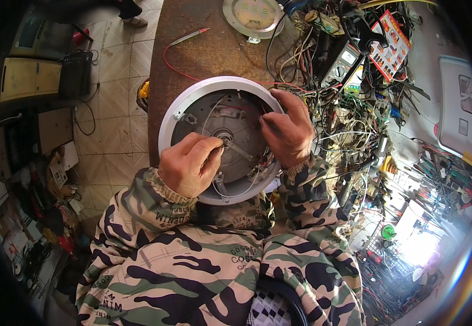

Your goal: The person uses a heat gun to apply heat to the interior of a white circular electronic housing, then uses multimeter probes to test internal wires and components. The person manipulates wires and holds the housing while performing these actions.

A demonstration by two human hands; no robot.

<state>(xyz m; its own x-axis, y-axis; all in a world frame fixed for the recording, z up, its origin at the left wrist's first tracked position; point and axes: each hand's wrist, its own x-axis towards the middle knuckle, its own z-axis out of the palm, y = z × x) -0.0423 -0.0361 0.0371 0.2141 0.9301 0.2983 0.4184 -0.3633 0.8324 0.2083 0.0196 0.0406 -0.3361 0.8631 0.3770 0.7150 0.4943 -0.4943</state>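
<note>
A round white appliance base (169,117) lies open side up on the brown workbench (203,49), showing a grey metal plate, thin wires and a central hub. My left hand (188,163) rests over the middle of it, fingers pinched on a small metal part at the hub. My right hand (289,130) sits on the right rim, fingertips pressed on a wire or clip inside the housing. Both sleeves are camouflage cloth.
A round metal lid (253,16) lies at the bench's far end beside a red probe and lead (187,38). A multimeter (340,62) and a thick tangle of wires (350,114) crowd the right. Tiled floor and boxes (29,76) lie to the left.
</note>
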